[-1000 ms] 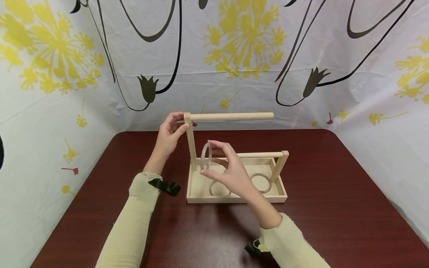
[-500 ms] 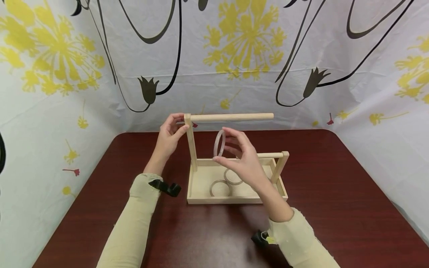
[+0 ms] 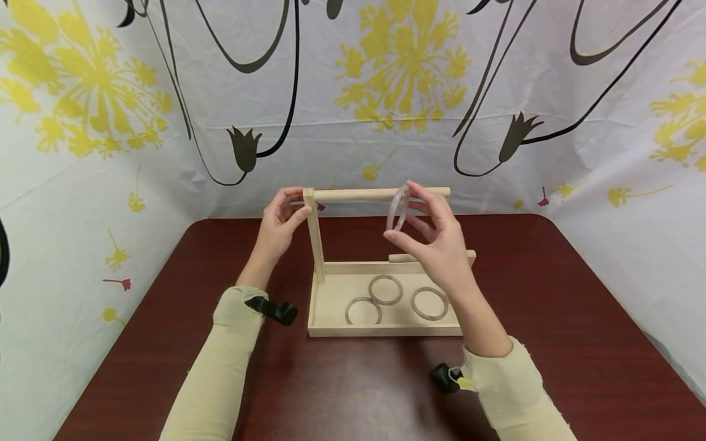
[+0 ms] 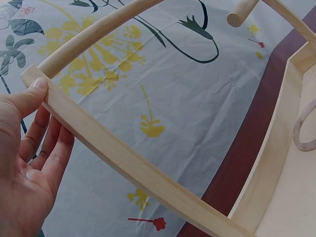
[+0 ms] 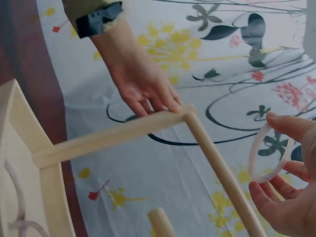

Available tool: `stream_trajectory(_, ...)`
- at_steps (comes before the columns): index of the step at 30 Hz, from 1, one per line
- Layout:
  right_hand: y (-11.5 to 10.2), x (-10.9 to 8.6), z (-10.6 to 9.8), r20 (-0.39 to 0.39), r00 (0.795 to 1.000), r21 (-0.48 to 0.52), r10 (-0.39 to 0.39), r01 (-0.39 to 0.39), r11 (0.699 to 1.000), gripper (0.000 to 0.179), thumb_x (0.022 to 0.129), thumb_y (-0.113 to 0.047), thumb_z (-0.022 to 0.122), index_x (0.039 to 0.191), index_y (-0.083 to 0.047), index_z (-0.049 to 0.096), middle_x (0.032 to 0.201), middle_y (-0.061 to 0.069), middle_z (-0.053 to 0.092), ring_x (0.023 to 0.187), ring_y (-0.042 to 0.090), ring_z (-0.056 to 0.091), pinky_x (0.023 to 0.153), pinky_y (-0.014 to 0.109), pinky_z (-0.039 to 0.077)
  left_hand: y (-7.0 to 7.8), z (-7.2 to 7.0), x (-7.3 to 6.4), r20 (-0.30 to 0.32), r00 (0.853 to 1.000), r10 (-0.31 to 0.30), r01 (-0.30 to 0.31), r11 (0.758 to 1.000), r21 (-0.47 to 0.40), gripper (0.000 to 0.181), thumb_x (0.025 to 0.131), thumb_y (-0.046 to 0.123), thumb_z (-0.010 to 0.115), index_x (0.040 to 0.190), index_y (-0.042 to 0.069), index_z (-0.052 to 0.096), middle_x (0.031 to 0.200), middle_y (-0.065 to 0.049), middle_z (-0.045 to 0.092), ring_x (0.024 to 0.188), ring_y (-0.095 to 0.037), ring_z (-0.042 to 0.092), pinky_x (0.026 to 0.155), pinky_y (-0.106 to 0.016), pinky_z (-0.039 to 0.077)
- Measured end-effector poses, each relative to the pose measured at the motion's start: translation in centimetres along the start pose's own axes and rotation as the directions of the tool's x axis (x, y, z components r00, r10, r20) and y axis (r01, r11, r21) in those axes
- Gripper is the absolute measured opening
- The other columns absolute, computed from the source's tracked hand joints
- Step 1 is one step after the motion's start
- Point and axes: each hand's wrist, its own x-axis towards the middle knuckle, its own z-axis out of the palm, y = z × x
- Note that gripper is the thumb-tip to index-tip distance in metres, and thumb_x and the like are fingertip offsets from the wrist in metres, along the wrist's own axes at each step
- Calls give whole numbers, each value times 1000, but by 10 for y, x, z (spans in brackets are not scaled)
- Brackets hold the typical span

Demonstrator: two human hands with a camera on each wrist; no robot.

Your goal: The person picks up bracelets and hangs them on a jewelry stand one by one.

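From the head view, my left hand (image 3: pixel 278 228) steadies the tall pale wooden post (image 3: pixel 314 236) at the tray's left end, thumb and fingers pinching its top, while my right hand (image 3: pixel 438 242) pinches a clear plastic ring (image 3: pixel 398 208) upright against the horizontal round wooden dowel (image 3: pixel 380 193); whether it is threaded on, I cannot tell. From the left wrist, my fingers (image 4: pixel 42 143) lie nearly straight along the post (image 4: pixel 123 163). From the right wrist, thumb and fingertips (image 5: pixel 284 126) grip the ring (image 5: pixel 269 153) right of the dowel (image 5: pixel 222 177).

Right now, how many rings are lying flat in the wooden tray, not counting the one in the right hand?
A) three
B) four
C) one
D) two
A: the head view shows three rings lying flat on the floor of the wooden tray, while the right hand holds a fourth ring up by the upper dowel.
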Motion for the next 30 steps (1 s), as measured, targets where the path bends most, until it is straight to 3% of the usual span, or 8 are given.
stream_trajectory(16,-7,9,-31,-139,990,-108,-32,17,994,77,79,10,77,147,-15,50,132,-6,48,128,15,51,105,21,47,-2,-2,1,16,1000,12,-12,1000,17,35,97,-3,58,130,-9,49,117,3,61,106,-12,63,88,-19,52)
stream_trajectory(20,-7,10,-37,-157,987,-135,-39,17,991,77,80,10,77,147,-16,50,131,-7,48,129,17,50,106,21,46,-1,-1,1,10,1000,11,-12,1000,21,35,97,-4,58,130,-9,50,118,-3,62,104,-9,63,88,-18,52)
stream_trajectory(25,-4,11,-44,-177,983,-158,-36,8,987,76,80,10,77,147,-16,50,132,-9,48,131,18,49,106,20,46,1,0,0,6,1000,9,-9,999,31,34,96,-5,58,130,-8,51,122,-13,61,104,-14,64,86,-18,53)
stream_trajectory(30,0,13,-49,-189,982,-168,-24,-8,986,75,80,8,77,146,-17,51,131,-10,48,130,16,50,106,20,46,0,-1,0,9,1000,15,-15,999,30,33,97,-5,57,130,-8,51,122,-16,60,105,-17,63,87,-18,53)
